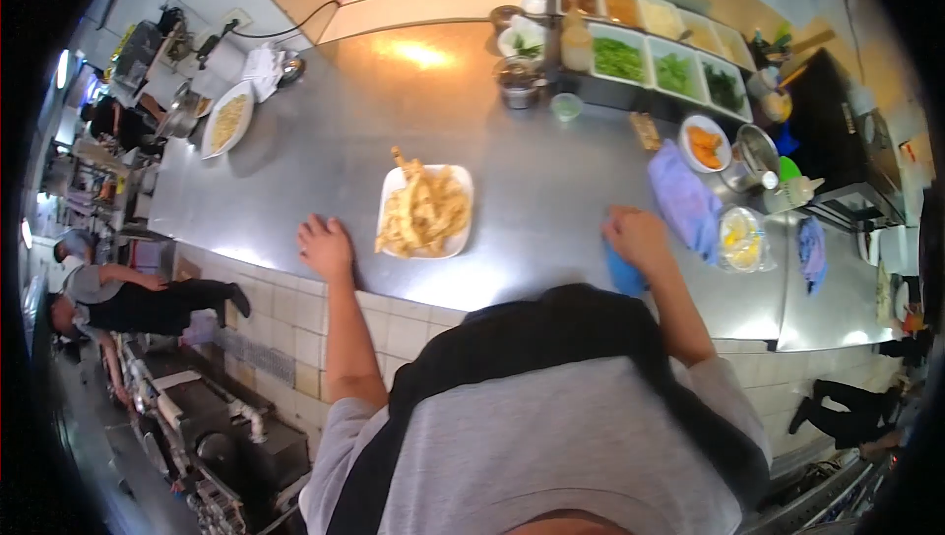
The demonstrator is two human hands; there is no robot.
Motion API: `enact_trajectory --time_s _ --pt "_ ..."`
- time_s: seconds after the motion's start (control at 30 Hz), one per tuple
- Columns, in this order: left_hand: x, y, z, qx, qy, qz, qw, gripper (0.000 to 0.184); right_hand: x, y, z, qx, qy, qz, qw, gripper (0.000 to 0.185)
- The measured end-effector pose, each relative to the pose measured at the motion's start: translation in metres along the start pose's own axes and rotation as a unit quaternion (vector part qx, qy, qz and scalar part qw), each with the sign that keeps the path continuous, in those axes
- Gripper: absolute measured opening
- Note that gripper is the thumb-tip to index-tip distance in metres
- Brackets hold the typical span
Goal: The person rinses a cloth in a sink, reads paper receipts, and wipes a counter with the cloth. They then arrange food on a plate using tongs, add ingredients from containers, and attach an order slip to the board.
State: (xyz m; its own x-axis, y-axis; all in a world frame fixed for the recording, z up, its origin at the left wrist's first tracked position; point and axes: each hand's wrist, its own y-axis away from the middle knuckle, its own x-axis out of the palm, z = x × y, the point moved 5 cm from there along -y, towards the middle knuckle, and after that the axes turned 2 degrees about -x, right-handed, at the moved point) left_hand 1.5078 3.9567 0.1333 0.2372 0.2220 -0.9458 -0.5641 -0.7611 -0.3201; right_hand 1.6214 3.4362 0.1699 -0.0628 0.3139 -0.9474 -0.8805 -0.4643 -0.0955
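My left hand [323,245] rests on the front edge of the steel counter [325,141], its fingers spread and nothing in it. To its right, a white squarish plate [467,184] bears a heap of golden fried food [423,210], one stick-like piece poking out past the far rim. Beyond that plate, my right hand [635,233] is closed by the counter's front edge, with a blue cloth [622,269] bunched under it. A lilac cloth [684,200] lies just right of this hand.
Containers of greens [618,59] and sauces line the back right. Nearby are a bowl of orange food [705,145], a bag with yellow pieces [742,240] and a squeeze bottle [787,195]. An oval dish [228,122] stands far left. Another person [128,299] works at left.
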Motion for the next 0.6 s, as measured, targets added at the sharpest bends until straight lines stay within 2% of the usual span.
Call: enact_trajectory --time_s 0.1,0.27,0.6 --pt "-0.008 0.0 0.001 -0.006 0.02 0.008 1.0 0.049 0.004 0.003 -0.008 0.06 -0.031 -0.071 0.995 0.018" --pt "-0.01 0.003 -0.003 -0.013 0.036 0.021 0.999 0.05 -0.001 0.007 -0.002 0.033 -0.03 -0.168 0.985 0.018" --pt "-0.004 0.001 -0.001 -0.007 0.026 0.012 1.0 0.05 0.0 0.012 -0.002 0.04 -0.008 -0.207 0.977 0.018"
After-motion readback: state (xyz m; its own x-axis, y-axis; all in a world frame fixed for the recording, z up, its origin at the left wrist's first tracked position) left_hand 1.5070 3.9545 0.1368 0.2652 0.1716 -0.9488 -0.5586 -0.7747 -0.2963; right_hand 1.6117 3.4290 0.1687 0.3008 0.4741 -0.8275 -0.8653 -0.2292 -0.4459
